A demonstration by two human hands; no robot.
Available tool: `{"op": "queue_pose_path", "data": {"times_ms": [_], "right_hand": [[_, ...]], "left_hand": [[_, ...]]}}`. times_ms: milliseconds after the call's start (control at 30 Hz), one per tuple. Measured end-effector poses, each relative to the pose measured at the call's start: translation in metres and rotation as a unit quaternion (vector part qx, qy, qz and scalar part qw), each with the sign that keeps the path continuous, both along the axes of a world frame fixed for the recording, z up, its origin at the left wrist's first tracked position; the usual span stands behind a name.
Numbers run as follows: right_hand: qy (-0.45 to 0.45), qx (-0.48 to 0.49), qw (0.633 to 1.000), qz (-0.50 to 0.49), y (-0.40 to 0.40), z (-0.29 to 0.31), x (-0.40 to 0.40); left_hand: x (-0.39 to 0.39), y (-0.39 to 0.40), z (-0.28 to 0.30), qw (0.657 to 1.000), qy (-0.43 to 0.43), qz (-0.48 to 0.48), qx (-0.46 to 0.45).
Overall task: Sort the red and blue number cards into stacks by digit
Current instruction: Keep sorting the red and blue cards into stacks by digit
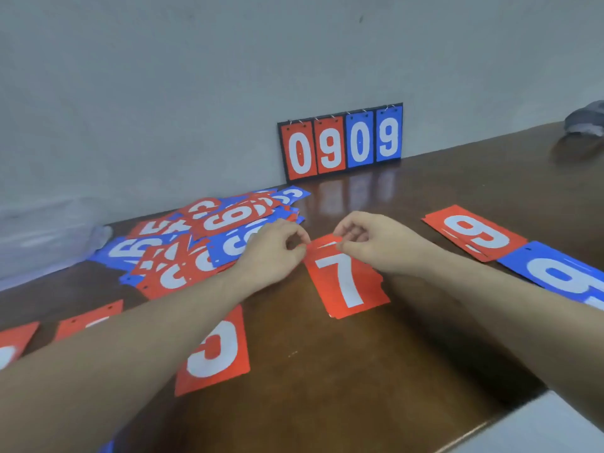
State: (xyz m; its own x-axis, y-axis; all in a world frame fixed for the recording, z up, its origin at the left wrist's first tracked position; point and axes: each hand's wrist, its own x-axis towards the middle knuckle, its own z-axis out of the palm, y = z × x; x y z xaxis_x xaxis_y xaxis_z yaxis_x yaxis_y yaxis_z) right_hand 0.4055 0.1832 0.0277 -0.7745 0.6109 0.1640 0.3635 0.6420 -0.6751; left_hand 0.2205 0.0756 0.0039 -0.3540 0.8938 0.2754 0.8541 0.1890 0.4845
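Squaring up red 7 stack (348, 282), left hand (273, 253) and right hand (376, 245) both pinching top edge. Next: grab from unsorted pile (202, 243), match digit.

The desk (327, 371) is glossy dark brown. At its middle lies a red card (346, 282) with a white 7. Near the back edge, a scoreboard (341, 142) shows white 0909 on two red, then two blue panels. The left heap (209, 237) mixes red and blue cards with white digits.
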Motion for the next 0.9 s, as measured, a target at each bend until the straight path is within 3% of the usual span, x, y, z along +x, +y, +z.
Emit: {"op": "queue_pose_path", "data": {"times_ms": [333,567,667,900], "right_hand": [[-0.005,-0.014,0.998,0.059,-0.050,-0.007,-0.102],[0.002,0.019,0.999,0.037,-0.046,-0.011,-0.151],[0.006,0.041,0.999,0.029,-0.036,-0.007,-0.167],[-0.021,0.071,0.997,0.035,-0.018,-0.007,-0.201]], "left_hand": [[-0.104,-0.113,-0.001,0.991,-0.038,0.125,0.015],[-0.144,-0.124,-0.008,0.988,-0.051,0.147,0.022],[-0.141,-0.111,-0.008,0.991,-0.056,0.120,-0.019],[-0.140,-0.098,-0.010,0.981,0.026,0.138,-0.135]]}}
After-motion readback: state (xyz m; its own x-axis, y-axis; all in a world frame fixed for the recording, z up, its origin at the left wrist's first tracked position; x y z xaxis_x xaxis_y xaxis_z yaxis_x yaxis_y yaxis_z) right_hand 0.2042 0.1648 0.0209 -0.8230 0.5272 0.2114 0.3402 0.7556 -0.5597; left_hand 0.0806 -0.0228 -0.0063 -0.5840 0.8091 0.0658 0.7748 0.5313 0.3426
